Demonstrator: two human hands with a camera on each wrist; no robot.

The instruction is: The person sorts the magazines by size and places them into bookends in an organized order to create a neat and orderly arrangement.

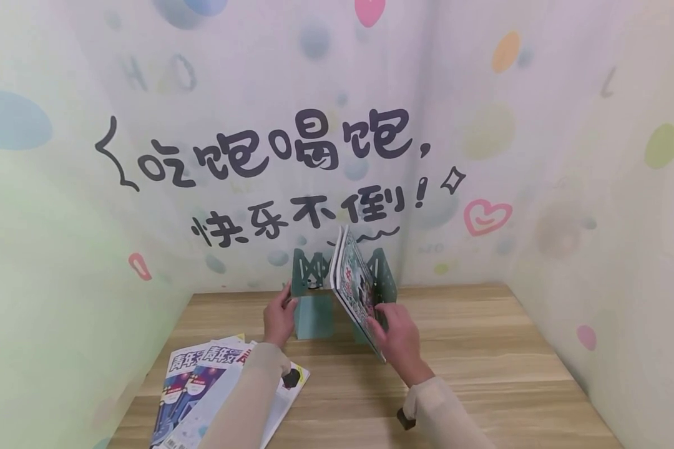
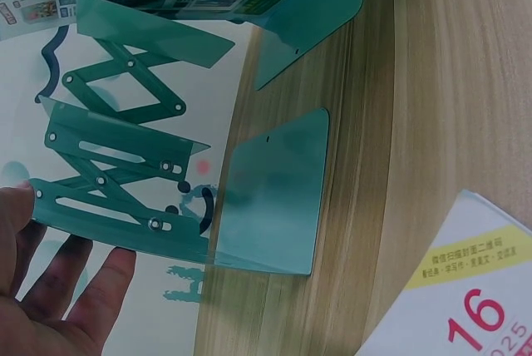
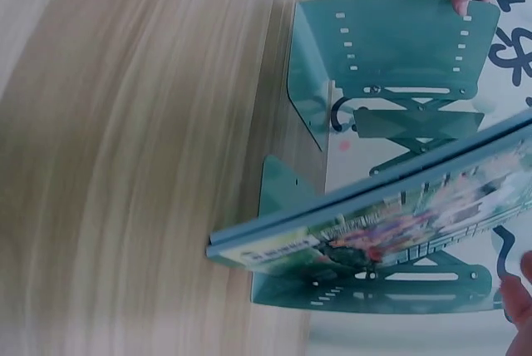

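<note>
A green metal expandable book stand (image 2: 116,127) with scissor-like links stands at the back of the table. Its left end plate (image 3: 399,44) is pinched along the upper edge by my left hand (image 1: 279,319), thumb on the inner side and fingers outside. Two thin magazines (image 1: 355,280) stand in its right part, tops tilted left. Close beside their cover, my right hand (image 1: 400,340) grips the near upper corner of the right end plate (image 3: 374,296). In the right wrist view only the fingertips (image 3: 514,296) show; the rest of that hand is outside the frame.
Several magazines (image 1: 174,374) lie fanned out at the front left of the wood-grain table (image 1: 472,349), partly under the left sleeve (image 1: 247,399). A printed curtain wall (image 1: 539,156) closes off the back and both sides.
</note>
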